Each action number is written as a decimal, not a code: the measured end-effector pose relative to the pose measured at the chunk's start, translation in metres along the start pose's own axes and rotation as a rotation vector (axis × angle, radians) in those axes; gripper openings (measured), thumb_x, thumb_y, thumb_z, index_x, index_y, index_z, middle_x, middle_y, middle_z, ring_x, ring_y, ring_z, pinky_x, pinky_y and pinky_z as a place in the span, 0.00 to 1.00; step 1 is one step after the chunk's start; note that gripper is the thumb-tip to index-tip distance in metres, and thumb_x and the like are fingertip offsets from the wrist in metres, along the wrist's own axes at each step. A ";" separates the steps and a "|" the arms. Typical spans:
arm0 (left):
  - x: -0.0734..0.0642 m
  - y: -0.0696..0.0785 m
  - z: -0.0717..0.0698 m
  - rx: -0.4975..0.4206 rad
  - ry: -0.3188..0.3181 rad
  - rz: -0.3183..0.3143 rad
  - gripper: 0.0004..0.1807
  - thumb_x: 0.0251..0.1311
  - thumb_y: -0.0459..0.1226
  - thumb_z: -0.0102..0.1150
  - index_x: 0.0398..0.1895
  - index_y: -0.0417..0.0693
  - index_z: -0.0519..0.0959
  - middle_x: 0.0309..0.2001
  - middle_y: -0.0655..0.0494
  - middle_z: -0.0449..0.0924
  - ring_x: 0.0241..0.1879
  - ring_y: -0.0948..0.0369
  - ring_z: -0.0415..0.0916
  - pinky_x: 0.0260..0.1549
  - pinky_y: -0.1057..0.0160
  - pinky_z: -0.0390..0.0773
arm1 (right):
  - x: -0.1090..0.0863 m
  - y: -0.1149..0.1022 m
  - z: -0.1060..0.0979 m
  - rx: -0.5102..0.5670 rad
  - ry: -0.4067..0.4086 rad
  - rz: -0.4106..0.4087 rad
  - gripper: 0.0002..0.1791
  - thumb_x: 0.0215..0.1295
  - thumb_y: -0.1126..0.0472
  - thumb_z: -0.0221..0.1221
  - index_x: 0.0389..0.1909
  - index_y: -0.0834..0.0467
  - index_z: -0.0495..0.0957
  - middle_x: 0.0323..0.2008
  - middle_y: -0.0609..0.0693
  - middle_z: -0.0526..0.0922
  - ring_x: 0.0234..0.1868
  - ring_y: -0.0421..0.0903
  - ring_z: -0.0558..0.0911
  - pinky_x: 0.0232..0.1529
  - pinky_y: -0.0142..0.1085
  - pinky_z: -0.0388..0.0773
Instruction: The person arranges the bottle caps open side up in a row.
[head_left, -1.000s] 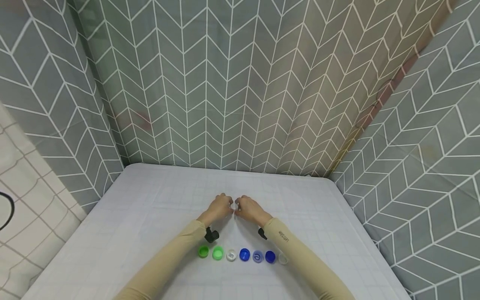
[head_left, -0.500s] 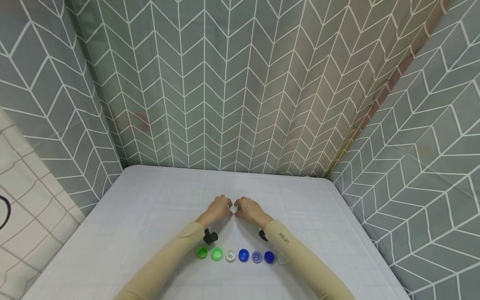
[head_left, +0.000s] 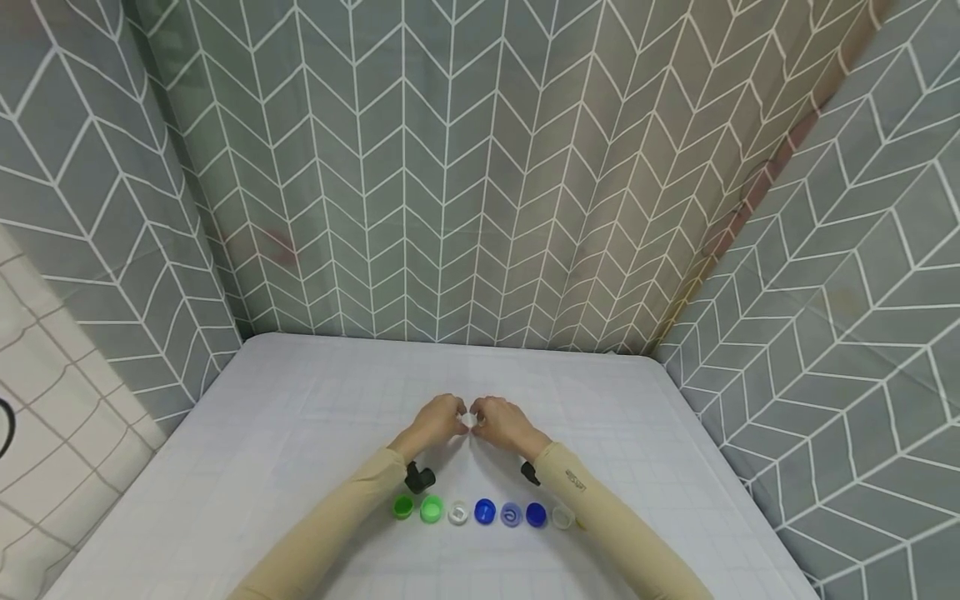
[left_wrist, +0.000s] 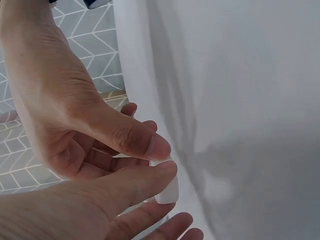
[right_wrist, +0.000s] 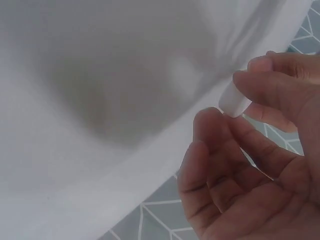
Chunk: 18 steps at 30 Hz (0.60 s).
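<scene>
Over the middle of the table, my left hand (head_left: 441,417) and right hand (head_left: 501,421) meet at a small white cap (head_left: 469,419). In the left wrist view, both thumbs lie on one edge of the white cap (left_wrist: 169,192), with fingers of my left hand (left_wrist: 120,200) behind it. Seen from the right wrist, the white cap (right_wrist: 233,100) is pinched between thumb and fingers of my right hand (right_wrist: 250,175). My left fingers (right_wrist: 285,65) reach it from the far side. The fingers cover part of the cap.
Nearer me runs a row of round caps: green (head_left: 402,507), light green (head_left: 431,509), white (head_left: 458,512), blue (head_left: 484,512), swirled light blue (head_left: 511,514), dark blue (head_left: 536,515), clear (head_left: 562,517). A yellow edge shows beside the right sleeve (head_left: 622,533). Patterned curtains (head_left: 450,208) surround the white table (head_left: 322,375).
Both hands stay together at the white cap, with small shifts of the fingers. The right sleeve has edged right, uncovering more of the clear cap and a yellow edge.
</scene>
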<state>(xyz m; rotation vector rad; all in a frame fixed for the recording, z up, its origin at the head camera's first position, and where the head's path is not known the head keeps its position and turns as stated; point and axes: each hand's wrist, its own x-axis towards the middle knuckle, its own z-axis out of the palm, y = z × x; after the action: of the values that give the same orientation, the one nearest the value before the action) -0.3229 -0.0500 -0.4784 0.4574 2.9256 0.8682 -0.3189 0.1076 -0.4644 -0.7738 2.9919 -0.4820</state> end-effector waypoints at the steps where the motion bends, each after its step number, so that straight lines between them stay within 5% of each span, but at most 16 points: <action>1: 0.000 0.001 0.000 -0.008 0.002 0.004 0.17 0.51 0.35 0.70 0.44 0.38 0.81 0.39 0.49 0.82 0.38 0.56 0.77 0.40 0.57 0.77 | -0.001 0.000 -0.002 0.009 -0.001 0.001 0.18 0.55 0.61 0.66 0.48 0.60 0.80 0.37 0.52 0.85 0.39 0.46 0.82 0.41 0.40 0.78; 9: -0.007 0.013 -0.006 -0.134 0.004 0.066 0.14 0.49 0.31 0.69 0.39 0.35 0.79 0.28 0.50 0.79 0.27 0.61 0.74 0.26 0.66 0.73 | -0.016 0.000 -0.020 0.055 0.032 -0.049 0.17 0.56 0.61 0.66 0.47 0.60 0.79 0.36 0.52 0.86 0.39 0.48 0.83 0.40 0.42 0.77; 18: -0.020 0.030 -0.013 -0.209 -0.030 0.121 0.15 0.48 0.29 0.70 0.38 0.36 0.77 0.26 0.51 0.80 0.24 0.62 0.75 0.23 0.67 0.74 | -0.039 -0.003 -0.036 0.101 0.062 -0.081 0.16 0.55 0.63 0.67 0.45 0.60 0.79 0.34 0.53 0.86 0.34 0.45 0.82 0.34 0.37 0.76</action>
<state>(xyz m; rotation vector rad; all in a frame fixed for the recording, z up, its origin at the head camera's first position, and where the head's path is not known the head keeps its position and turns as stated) -0.2977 -0.0390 -0.4515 0.6296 2.7640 1.1560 -0.2866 0.1337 -0.4319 -0.8893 2.9740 -0.6666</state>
